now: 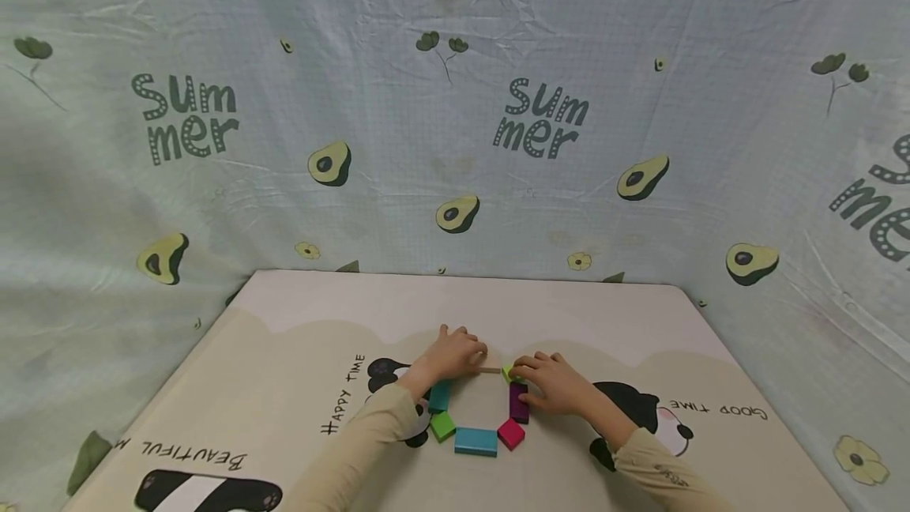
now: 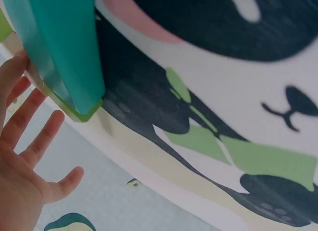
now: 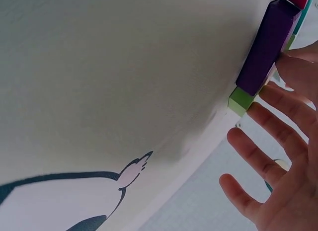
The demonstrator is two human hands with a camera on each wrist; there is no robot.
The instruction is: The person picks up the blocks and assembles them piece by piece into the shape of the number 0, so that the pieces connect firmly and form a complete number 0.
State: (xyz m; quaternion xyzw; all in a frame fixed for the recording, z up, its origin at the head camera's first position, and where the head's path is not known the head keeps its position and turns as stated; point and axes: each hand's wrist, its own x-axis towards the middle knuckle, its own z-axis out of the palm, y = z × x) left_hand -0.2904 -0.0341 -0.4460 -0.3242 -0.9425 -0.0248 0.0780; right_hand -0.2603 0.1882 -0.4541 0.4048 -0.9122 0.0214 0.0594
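Colored blocks form a ring on the table. My left hand (image 1: 453, 352) is at the ring's far side, thumb and index finger pinching the narrow tan block (image 1: 490, 370); its other fingers spread loosely. Beside it stand a teal block (image 2: 69, 47) and a green block (image 2: 82, 113), the latter hidden from the head view. My right hand (image 1: 554, 382) is at the far right corner. Its index fingertip touches another green block (image 3: 240, 101), and its thumb lies near the purple block (image 3: 267, 47). The right fingers are spread and fairly straight.
The ring's near side has a blue block (image 1: 476, 442), a red block (image 1: 511, 434) and a green block (image 1: 442, 427). Panda drawings and lettering decorate the pale tabletop (image 1: 284, 385). Behind the table hangs a printed curtain (image 1: 398, 109).
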